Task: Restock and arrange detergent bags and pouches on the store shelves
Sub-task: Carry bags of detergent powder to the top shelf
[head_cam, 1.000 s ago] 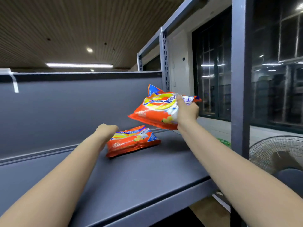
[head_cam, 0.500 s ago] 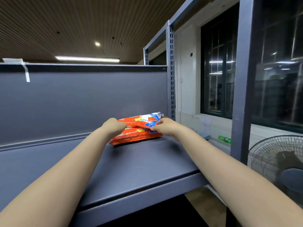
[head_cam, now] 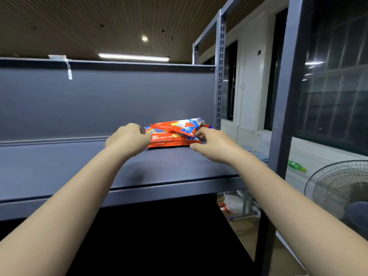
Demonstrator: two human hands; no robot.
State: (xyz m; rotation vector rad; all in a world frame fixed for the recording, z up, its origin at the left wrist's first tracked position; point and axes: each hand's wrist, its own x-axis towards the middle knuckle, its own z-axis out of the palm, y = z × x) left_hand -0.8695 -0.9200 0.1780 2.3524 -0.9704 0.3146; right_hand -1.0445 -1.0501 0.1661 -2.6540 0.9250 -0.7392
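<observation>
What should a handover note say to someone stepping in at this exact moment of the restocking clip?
Left hand: fingers curled against the left end of the two stacked bags; a real grip cannot be told.
Right hand: fingers loosely spread, tips at the right end of the stack, thumb low by the lower bag.
Things: upper orange detergent bag lies on the lower orange detergent bag, near the back right of the grey shelf.
Done: two bags stacked on the shelf.
Left: square up the stack if needed, then fetch more stock; none is visible here.
</observation>
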